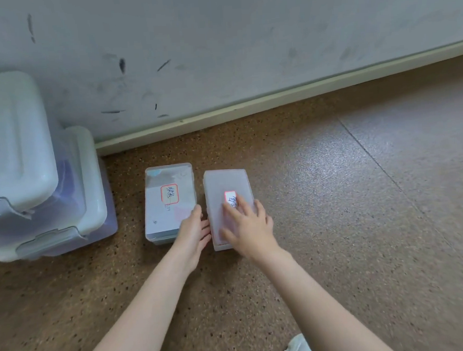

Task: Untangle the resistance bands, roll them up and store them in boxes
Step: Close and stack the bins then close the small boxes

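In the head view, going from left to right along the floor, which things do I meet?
Stacked storage bins → left small box → left hand → right small box, with the right hand resting on its lid → bare floor.

Two large translucent storage bins [33, 172] with clip-on lids sit stacked at the left edge of the frame — red-bordered label on the upper one. Speckled brown floor [337, 222] fills the lower frame — a scuffed grey wall [215, 39] and pale baseboard [274, 98] across the top. A pale shoe [298, 350] shows at the bottom edge.
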A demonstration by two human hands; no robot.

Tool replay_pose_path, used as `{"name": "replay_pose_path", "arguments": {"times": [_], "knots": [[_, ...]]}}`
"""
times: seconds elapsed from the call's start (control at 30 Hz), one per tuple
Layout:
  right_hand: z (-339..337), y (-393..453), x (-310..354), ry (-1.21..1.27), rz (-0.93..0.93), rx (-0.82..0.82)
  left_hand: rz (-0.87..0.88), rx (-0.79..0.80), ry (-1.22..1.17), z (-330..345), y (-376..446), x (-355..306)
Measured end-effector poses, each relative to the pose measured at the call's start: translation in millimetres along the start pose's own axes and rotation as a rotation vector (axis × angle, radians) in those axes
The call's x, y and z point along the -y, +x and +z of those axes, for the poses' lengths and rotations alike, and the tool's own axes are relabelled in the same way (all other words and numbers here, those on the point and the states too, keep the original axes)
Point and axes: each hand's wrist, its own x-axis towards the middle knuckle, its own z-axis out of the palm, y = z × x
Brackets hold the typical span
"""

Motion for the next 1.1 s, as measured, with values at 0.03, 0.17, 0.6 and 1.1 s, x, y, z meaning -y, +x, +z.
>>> {"name": "replay_pose_path", "arguments": {"times": [0.03,0.17,0.6,1.1], "knots": [[10.7,0.5,-0.7,0.007,0.01,0.026,0.029,-0.013,0.05,-1.8,3.2,2.1],[26.7,5.3,-4.1,-0.022,0.022,-0.019,0.178,-0.138,0.284,-3.5,18.6,14.3],[48.3,-0.8,-32.7,1.098,0.349,-0.174,0.259,-0.131,0.672,-9.2,16.0,25.5],[20.8,22.5,78.0,1.1,0.15,0.0,0.267,-0.043,0.336,-105.5,-1.6,-22.6]]}}
